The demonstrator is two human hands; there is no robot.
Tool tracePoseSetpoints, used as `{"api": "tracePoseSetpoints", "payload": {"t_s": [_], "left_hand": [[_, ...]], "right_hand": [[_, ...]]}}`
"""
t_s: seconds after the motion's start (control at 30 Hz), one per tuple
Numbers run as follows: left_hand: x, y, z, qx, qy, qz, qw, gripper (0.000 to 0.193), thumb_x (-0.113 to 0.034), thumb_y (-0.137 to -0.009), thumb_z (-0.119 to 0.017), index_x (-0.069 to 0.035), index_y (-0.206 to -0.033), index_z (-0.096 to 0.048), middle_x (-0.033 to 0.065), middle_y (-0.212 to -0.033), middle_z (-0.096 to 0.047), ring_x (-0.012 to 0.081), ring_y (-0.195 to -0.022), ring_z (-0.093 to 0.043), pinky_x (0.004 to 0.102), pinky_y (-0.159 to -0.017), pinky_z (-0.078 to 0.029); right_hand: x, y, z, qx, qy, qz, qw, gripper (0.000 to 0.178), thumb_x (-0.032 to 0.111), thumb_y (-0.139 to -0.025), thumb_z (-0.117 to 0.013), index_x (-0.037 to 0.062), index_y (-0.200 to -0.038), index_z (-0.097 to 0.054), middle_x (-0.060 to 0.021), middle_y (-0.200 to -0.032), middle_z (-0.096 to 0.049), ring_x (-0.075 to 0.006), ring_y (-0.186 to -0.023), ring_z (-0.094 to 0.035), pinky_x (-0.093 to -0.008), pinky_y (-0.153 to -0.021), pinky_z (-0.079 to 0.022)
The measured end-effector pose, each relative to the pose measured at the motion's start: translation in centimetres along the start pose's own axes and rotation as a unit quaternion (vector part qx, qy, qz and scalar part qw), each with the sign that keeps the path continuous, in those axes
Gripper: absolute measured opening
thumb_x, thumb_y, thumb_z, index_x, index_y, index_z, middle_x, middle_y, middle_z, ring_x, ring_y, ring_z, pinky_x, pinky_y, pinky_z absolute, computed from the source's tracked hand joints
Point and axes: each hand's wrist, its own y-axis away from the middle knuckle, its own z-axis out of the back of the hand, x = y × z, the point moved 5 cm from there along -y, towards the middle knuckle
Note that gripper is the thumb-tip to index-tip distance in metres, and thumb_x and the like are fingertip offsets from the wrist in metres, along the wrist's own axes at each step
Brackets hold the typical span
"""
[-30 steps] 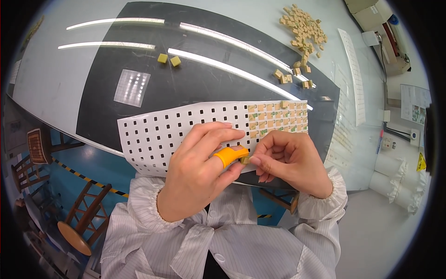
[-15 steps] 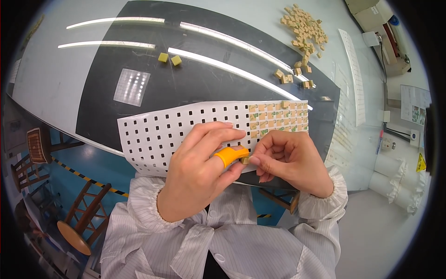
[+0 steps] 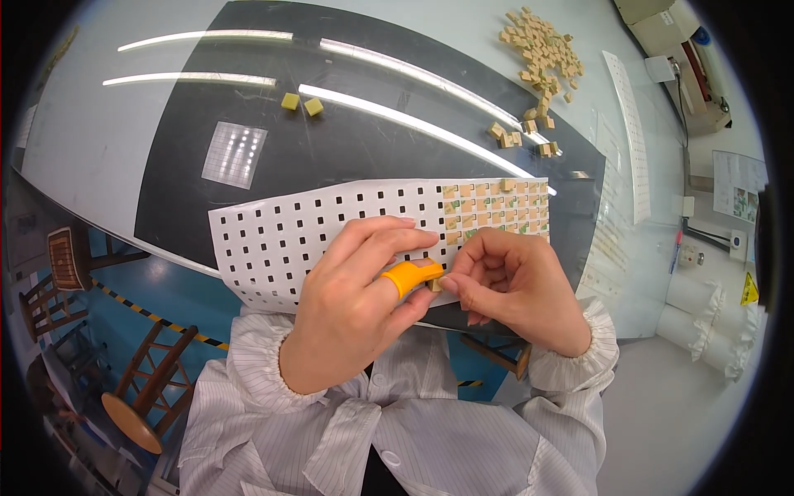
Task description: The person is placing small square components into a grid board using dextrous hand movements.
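A white sheet with rows of dark square holes point(image 3: 273, 240) lies on the dark mat. Small patterned wooden pieces point(image 3: 484, 207) fill several rows at its right part. My left hand point(image 3: 347, 306) is over the sheet's middle, a yellow finger guard point(image 3: 405, 277) on one finger. Between that guarded finger and the thumb it pinches a small wooden block point(image 3: 435, 285). My right hand point(image 3: 525, 285) is closed, its thumb tip against the block's right side. Whatever its fingertips may grip is hidden. One wooden block point(image 3: 508, 186) sits on top of the filled rows.
A heap of small wooden blocks point(image 3: 542, 50) lies at the far right, with several loose ones nearer. Two yellowish cubes point(image 3: 313, 107) and a clear gridded sheet point(image 3: 235, 155) rest on the mat point(image 3: 356, 140). Another long white strip point(image 3: 626, 136) lies at right.
My right hand has shifted very slightly, its thumb still at the block. My left hand and the sheet have kept their places.
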Motion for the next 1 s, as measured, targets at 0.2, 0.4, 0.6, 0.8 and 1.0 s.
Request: {"api": "tracePoseSetpoints", "payload": {"t_s": [0.2, 0.4, 0.6, 0.8, 1.0], "left_hand": [[0.0, -0.1, 0.1, -0.003, -0.002, -0.005, 1.000, 0.028, 0.001, -0.061, -0.080, 0.001, -0.087, -0.071, 0.0062, -0.108, -0.067, 0.0279, -0.105, -0.061, 0.0335, -0.080, -0.056], [-0.1, 0.1, 0.1, -0.010, -0.009, -0.006, 1.000, 0.031, -0.001, -0.059, -0.081, 0.000, -0.088, -0.071, 0.0059, -0.108, -0.067, 0.0277, -0.104, -0.062, 0.0358, -0.083, -0.054], [-0.2, 0.0, 0.0, -0.015, -0.006, -0.002, 1.000, 0.029, -0.001, -0.060, -0.082, 0.000, -0.087, -0.070, 0.0056, -0.107, -0.068, 0.0272, -0.104, -0.062, 0.0366, -0.085, -0.053], [-0.2, 0.0, 0.0, -0.017, -0.015, 0.003, 1.000, 0.028, -0.001, -0.061, -0.082, 0.000, -0.086, -0.070, 0.0056, -0.107, -0.068, 0.0267, -0.105, -0.062, 0.0364, -0.086, -0.053], [-0.2, -0.1, -0.1, -0.031, -0.003, -0.001, 1.000, 0.027, -0.001, -0.062, -0.081, 0.001, -0.086, -0.070, 0.0066, -0.106, -0.068, 0.0273, -0.104, -0.062, 0.0368, -0.086, -0.053]], "right_hand": [[0.4, 0.2, -0.1, -0.058, 0.125, 0.049, 0.989, 0.015, 0.006, -0.088, -0.071, -0.0002, -0.085, -0.058, 0.0021, -0.070, -0.057, -0.0006, -0.058, -0.049, -0.0178, -0.049, -0.041], [0.7, 0.1, -0.1, -0.018, 0.201, 0.068, 0.977, 0.017, 0.009, -0.088, -0.071, -0.0005, -0.084, -0.058, 0.0019, -0.068, -0.057, -0.0007, -0.057, -0.047, -0.0175, -0.049, -0.037], [0.9, 0.5, 2.2, -0.119, 0.149, 0.136, 0.972, 0.013, 0.008, -0.088, -0.071, -0.0014, -0.089, -0.062, 0.0006, -0.069, -0.059, -0.0016, -0.057, -0.050, -0.0175, -0.049, -0.039], [0.9, 0.6, 3.0, -0.274, 0.188, 0.209, 0.920, 0.018, 0.003, -0.086, -0.072, 0.0002, -0.103, -0.066, 0.0001, -0.083, -0.063, -0.0026, -0.066, -0.055, -0.0169, -0.057, -0.044], [2.3, 0.0, 1.7, -0.225, 0.247, 0.297, 0.895, 0.019, 0.000, -0.084, -0.071, 0.0021, -0.102, -0.066, -0.0038, -0.079, -0.061, -0.0072, -0.062, -0.055, -0.0210, -0.055, -0.045]]}}
